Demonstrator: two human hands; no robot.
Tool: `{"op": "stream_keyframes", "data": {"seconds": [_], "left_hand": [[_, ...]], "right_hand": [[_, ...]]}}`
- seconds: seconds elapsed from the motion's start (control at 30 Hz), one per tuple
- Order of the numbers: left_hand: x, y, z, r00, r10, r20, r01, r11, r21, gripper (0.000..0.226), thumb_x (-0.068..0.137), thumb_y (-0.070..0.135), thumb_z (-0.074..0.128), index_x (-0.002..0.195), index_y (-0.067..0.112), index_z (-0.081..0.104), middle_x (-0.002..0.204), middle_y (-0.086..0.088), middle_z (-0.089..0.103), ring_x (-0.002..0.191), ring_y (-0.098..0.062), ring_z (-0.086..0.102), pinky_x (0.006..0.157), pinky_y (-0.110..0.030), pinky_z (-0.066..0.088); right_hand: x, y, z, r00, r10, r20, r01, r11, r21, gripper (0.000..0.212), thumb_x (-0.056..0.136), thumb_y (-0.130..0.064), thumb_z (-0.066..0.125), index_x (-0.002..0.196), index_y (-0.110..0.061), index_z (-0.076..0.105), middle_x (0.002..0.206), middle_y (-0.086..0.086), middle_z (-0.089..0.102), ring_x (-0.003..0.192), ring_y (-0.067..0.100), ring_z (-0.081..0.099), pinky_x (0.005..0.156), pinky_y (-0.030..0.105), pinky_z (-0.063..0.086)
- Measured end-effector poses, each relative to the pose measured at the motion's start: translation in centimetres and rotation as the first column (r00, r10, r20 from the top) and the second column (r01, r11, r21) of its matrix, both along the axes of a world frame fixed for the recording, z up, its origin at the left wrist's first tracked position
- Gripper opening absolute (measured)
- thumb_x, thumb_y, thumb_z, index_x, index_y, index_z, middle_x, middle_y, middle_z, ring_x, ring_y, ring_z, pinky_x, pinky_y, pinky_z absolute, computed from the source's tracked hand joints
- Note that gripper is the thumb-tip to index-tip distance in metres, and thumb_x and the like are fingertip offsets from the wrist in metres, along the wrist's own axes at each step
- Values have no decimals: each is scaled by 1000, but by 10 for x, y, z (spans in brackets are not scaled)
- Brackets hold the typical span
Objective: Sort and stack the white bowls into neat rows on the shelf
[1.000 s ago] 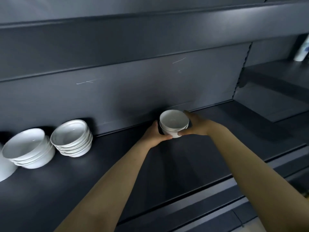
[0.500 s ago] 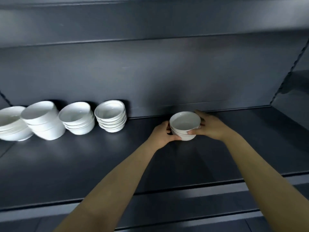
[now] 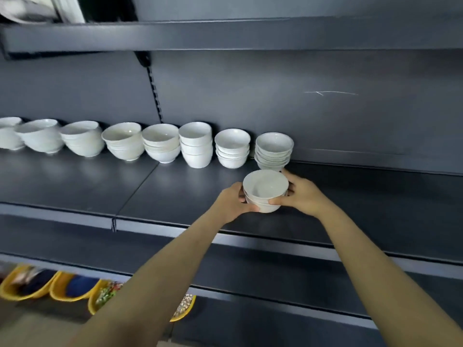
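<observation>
Yellow tubs (image 3: 60, 298): at 7 o'clock in my view, down below the shelving; contents too blurred for me to name.
Shelf (image 3: 75, 181): dark metal, running across the middle of the view; a second shelf board (image 3: 225, 36) hangs over it at 12 o'clock.
Row of bowl stacks (image 3: 161, 144): I count eight stacks of white bowls along the back panel, from 9 o'clock in to the centre; the leftmost is cut by the frame edge; neighbours stand just beside one another, some touching.
Left hand (image 3: 230, 204): fingers and thumb curled round the 9 o'clock side of the held stack; thumb tip on the near wall.
Held stack (image 3: 265, 190): a few nested white bowls, upright, gripped between both hands; at 6 o'clock of the last stack (image 3: 274, 151) in the row, just in front of it; I cannot tell whether its foot rests on the shelf.
Right hand (image 3: 303, 196): clasps the 3 o'clock side, thumb on the near wall, fingers wrapped behind.
Scratch (image 3: 330, 93): pale mark on the back panel at 2 o'clock.
</observation>
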State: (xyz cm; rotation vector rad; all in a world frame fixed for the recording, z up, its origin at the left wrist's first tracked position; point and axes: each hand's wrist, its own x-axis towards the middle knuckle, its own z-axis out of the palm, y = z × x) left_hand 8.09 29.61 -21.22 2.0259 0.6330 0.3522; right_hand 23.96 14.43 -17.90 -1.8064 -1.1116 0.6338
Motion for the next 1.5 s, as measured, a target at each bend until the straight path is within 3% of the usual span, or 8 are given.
{"op": "stream_keyframes", "data": {"seconds": [0.2,0.37,0.6,0.83,1.0,1.2,1.4,1.5], "left_hand": [[-60,29,-2,997,83,-3,-83,997,3,70,74,22,84,133,13,47,125,2,61,108,-13,61,89,-25,48],[-67,59,-7,996,88,5,-88,996,17,72,74,26,83,135,16,46,124,6,60,110,-12,59,89,-23,46],[-45,98,-8,1000,13,-14,-13,1000,-3,75,76,26,82,140,21,42,128,6,59,116,-13,57,101,-30,45],[-31,127,-8,998,-38,-54,41,998,48,77,77,31,81,143,24,40,122,9,60,109,-12,58,96,-29,47],[-27,138,-13,997,-57,-45,61,995,82,77,79,33,79,144,25,39,120,10,61,107,-11,58,95,-28,46],[-25,144,-13,993,-104,-62,107,992,61,77,79,33,79,144,26,38,122,9,60,109,-13,58,97,-29,46],[-33,149,-10,982,-166,-88,164,986,-36,93,76,34,79,152,24,26,142,7,51,122,-13,54,105,-35,44],[-46,147,-4,985,-160,-71,152,982,-111,98,82,31,76,156,19,13,153,2,36,134,-17,44,110,-32,38]], "right_hand": [[-50,41,-3,997,47,-65,-50,998,-47,113,63,-22,90,154,-19,23,147,-12,42,128,4,46,109,29,40],[-55,70,-1,998,61,-32,-63,996,-68,108,69,-18,87,154,-17,20,137,-20,39,125,0,43,103,20,38],[-33,96,3,999,34,-11,-34,998,-54,110,68,-27,87,154,-20,19,146,-16,42,132,3,42,109,25,36],[-20,115,1,1000,15,2,-15,1000,10,87,74,-13,83,141,-35,32,120,-29,51,111,-4,54,89,6,42],[-16,121,-4,1000,12,-1,-11,999,34,73,74,-10,83,117,-49,37,112,-36,51,102,-16,54,88,7,44],[-22,121,-3,1000,-8,-30,9,1000,29,67,76,-7,81,110,-50,42,110,-38,52,101,-20,53,86,5,45],[-42,118,3,998,-54,-25,54,999,6,55,80,-13,78,110,-49,49,118,-30,56,117,-5,53,104,23,41],[-63,115,5,989,-113,97,109,993,47,48,82,-27,75,114,-52,50,121,-28,57,120,0,52,108,31,40]]}}
